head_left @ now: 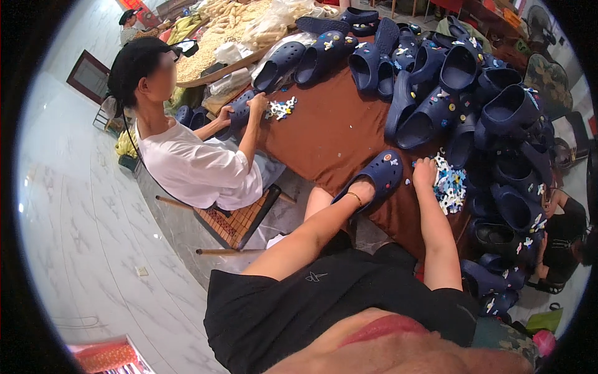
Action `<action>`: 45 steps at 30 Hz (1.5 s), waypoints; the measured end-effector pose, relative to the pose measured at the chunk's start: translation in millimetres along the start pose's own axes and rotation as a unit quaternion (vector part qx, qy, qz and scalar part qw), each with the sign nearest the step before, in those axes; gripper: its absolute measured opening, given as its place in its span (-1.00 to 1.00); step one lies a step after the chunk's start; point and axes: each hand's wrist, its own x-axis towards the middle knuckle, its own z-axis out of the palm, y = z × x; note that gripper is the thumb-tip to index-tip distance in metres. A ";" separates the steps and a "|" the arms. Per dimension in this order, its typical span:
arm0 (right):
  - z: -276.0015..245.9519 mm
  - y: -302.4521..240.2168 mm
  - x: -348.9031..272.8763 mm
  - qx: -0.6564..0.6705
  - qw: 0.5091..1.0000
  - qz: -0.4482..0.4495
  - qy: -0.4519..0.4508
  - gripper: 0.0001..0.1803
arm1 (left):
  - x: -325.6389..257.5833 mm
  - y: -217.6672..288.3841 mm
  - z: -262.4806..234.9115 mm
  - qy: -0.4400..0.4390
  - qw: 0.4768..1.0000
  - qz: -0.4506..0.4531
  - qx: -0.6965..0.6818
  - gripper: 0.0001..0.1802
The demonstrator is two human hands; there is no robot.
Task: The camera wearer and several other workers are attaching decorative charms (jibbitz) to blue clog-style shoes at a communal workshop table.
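Note:
A navy clog with holes in its upper lies toe-away at the near edge of the brown-covered table, a few small charms fixed on it. My left hand is pushed into its foot opening and holds it, the fingers hidden inside. To its right, my right hand rests with bent fingers at the left edge of a heap of small white, blue and yellow charms. Whatever those fingertips pinch is too small to make out. One loose white charm lies between the clog and my right hand.
Navy clogs with charms are piled at the right and along the far edge. At the left a seated co-worker holds another clog beside a small charm heap. A broad tray of pale kernels stands beyond.

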 end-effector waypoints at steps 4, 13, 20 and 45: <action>-8.9 -4.7 -9.2 0.069 0.997 0.008 0.042 -0.90 | -2.5 1.4 7.8 0.010 1.000 -0.007 -0.017 -0.70; 6.1 -4.7 12.3 0.424 0.888 0.076 0.164 -0.81 | 15.3 -4.2 3.9 -0.028 0.999 -0.024 0.008 -0.68; -33.0 -52.3 4.7 0.465 0.883 0.023 0.066 -0.80 | 10.7 -5.6 -5.3 -0.020 1.000 -0.020 0.012 -0.69; -106.3 -124.8 60.4 -0.053 0.892 -0.079 -0.442 -0.40 | -54.5 26.4 -87.3 0.189 0.969 0.112 -0.112 -0.72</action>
